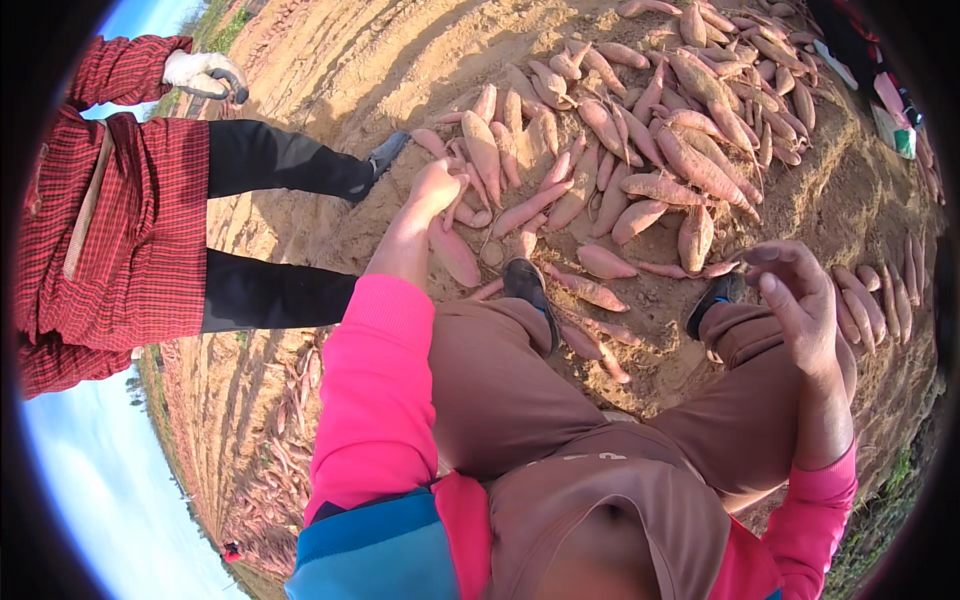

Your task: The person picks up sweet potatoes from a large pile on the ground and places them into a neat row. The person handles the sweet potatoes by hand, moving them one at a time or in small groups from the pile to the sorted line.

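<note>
My left hand (435,185) reaches down to the left edge of a large heap of pink-skinned sweet potatoes (697,165). Its fingers are curled among several roots, and whether one is in its grasp is hidden. Beside it, a long sweet potato (481,154) lies to the right, and a plump one (454,253) rests on the soil below. My right hand (799,304) is raised above my right knee, fingers bent and apart, with nothing visible in it. A row of sweet potatoes (862,304) lies on the ground just beyond that hand.
Loose sweet potatoes (592,291) lie between my shoes (529,292). At left stands a person in a red checked garment (135,232), with a gloved hand (204,75). Another person's dark clothing (847,37) shows at upper right. More roots (281,480) cover the furrowed field.
</note>
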{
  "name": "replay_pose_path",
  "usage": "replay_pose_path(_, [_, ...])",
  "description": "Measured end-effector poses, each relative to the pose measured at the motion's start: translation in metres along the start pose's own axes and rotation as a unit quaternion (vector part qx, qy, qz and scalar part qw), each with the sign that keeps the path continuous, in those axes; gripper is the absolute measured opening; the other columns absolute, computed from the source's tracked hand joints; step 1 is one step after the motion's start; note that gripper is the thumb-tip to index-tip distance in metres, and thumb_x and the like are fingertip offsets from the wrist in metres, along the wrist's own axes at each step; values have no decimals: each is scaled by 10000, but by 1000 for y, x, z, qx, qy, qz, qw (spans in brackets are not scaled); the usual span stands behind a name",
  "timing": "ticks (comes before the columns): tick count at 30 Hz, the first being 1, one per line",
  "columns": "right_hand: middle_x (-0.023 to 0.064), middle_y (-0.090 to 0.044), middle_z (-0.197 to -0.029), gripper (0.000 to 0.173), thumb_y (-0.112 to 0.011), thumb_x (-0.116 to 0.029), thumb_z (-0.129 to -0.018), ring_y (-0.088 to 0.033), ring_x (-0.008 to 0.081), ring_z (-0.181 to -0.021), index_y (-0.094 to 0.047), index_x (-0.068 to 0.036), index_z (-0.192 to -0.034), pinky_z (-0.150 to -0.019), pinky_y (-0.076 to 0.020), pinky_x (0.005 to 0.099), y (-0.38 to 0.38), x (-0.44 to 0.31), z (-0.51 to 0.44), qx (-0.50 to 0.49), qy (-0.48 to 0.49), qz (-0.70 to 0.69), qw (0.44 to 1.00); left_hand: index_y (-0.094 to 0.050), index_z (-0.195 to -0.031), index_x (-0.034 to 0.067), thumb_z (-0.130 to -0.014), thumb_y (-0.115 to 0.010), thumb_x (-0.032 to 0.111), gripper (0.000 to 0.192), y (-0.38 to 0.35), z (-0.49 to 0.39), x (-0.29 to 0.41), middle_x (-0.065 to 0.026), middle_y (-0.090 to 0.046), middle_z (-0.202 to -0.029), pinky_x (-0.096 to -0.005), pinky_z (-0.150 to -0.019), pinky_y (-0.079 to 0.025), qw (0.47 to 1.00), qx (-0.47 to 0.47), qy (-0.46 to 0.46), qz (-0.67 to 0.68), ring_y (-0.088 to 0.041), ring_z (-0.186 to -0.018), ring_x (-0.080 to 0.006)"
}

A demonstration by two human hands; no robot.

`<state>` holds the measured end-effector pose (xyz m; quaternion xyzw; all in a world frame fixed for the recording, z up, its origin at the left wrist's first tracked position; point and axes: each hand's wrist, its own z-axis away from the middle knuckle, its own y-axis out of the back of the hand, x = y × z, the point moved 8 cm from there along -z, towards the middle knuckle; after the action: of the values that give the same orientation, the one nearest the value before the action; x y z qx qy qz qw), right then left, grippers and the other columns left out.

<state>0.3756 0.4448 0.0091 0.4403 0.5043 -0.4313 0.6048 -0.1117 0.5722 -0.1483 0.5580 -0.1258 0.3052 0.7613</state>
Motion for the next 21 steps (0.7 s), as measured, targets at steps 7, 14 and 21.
replay_pose_path(7, [116, -642, -891, 223, -685, 4, -741, -645, 186, -684, -629, 7, -958, -593, -524, 246, -42, -19, -36, -148, 86, 252, 952, -523, -1208, -103, -805, -698, 232, 552, -101, -74, -109, -174, -657, -965, -330, -781, -516, 982, -32, 146, 113, -654, -918, -265])
replay_pose_path(14, [128, -642, -850, 243, -683, -119, -788, -638, 234, -710, -622, 10, -984, -661, -505, 309, -27, 2, -63, -89, -17, 279, 956, -286, -1308, -73, -764, -730, 442, 870, -159, -72, -72, -333, -342, -1273, -465, -913, -473, 905, 171, 376, 99, -510, -1108, -444])
replay_pose_path(21, [122, -648, -869, 305, -690, -232, -809, -619, 215, -701, -626, 7, -988, -670, -491, 316, -25, 10, -66, -97, -38, 254, 962, -412, -1298, -29, -837, -644, 431, 692, -134, -82, -73, -259, -426, -1277, -440, -939, -419, 934, 196, 290, 75, -545, -1072, -378])
